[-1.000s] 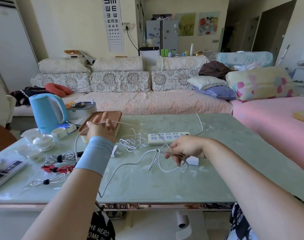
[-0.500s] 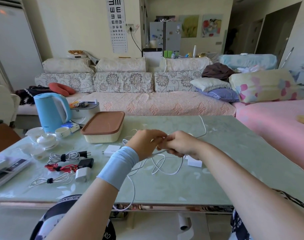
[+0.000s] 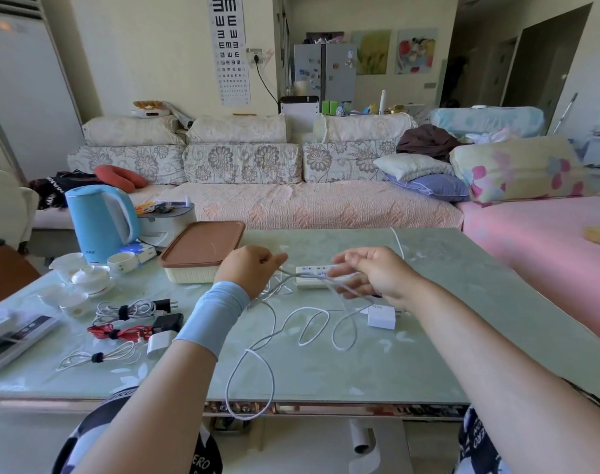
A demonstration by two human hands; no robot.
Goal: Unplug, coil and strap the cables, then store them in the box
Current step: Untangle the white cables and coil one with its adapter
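Item: white cable (image 3: pixel 250 351), loose, looped across the near middle of the table (image 3: pixel 462 268), one loop hanging over the near edge. We record the left hand (image 3: pixel 252 270) pinching it just left of the power strip (image 3: pixel 308 269). Right hand (image 3: pixel 370 273) blurred, fingers part-spread about a strand; we cannot tell whether it grips. Box (image 3: pixel 202 249), lidded, far left.
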